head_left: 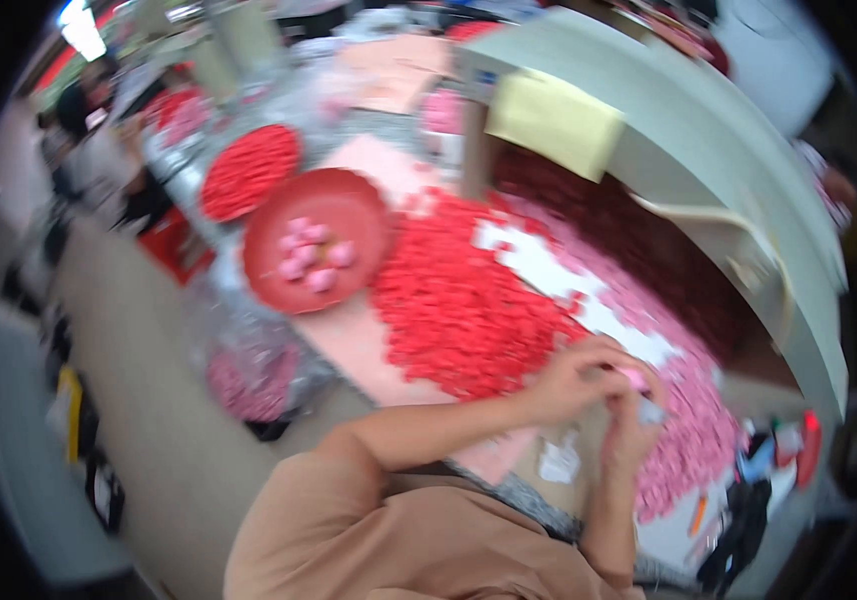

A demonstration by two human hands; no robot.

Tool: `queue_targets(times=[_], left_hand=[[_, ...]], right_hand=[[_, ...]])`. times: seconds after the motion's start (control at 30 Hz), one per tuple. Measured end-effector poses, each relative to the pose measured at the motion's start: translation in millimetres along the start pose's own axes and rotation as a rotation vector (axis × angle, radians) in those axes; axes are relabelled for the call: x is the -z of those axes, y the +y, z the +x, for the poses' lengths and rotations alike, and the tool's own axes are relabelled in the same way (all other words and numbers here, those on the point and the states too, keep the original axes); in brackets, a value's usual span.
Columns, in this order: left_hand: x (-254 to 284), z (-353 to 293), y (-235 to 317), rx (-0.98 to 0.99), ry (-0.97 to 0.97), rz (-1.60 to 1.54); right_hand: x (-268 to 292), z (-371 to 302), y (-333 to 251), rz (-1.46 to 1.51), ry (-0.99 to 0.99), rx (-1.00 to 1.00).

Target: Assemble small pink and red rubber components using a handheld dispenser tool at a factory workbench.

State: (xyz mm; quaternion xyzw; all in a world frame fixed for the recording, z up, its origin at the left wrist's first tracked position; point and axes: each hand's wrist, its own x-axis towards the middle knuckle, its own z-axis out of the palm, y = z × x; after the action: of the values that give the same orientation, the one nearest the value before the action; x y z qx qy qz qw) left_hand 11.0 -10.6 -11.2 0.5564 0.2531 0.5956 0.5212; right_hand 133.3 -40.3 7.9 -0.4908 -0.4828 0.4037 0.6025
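My left hand (579,382) and my right hand (629,436) meet in front of me, fingers closed together on a small pink piece (635,379). Blur hides its exact kind. A pale greyish patch (653,411) shows at my right hand's fingers; what it is I cannot tell. Just beyond my left hand lies a broad heap of small red pieces (469,300). Right of my hands spreads a heap of small pink pieces (689,435). Farther left, a round red tray (367,228) bears several rounded pink pieces (301,248).
A second round tray (252,172) full of red pieces stands behind. A pale shelf (689,120) with a yellow paper (555,122) arches over the table's right side. Clear bags with pink pieces (254,385) lie lower left. Another person (109,165) sits far left. Tools (749,500) lie at right.
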Motion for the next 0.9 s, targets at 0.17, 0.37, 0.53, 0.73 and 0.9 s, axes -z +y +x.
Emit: queue_targets(times=[0.17,0.37,0.53,0.73,0.9], left_hand=[[3.7,1.4,1.7,0.095,0.005,-0.096],[-4.1,8.4,-4.5,0.098,-0.036,-0.072],[0.7,14.9,2.8,0.233,-0.104,0.009],[10.2,14.6,-5.0,0.172,-0.167,0.091],[14.7,19.0,-1.4,0.022,-0.321,0.277]], right_hand=[[4.4,7.4,13.5,0.078,-0.096,-0.005],[18.0,10.8,11.0,0.247,-0.122,-0.191],[24.0,18.5,8.7,0.770,-0.113,-0.541],[26.8,19.7,3.8,0.833,-0.215,-0.680],[25.6,18.7,4.0,0.747,-0.273,-0.696]])
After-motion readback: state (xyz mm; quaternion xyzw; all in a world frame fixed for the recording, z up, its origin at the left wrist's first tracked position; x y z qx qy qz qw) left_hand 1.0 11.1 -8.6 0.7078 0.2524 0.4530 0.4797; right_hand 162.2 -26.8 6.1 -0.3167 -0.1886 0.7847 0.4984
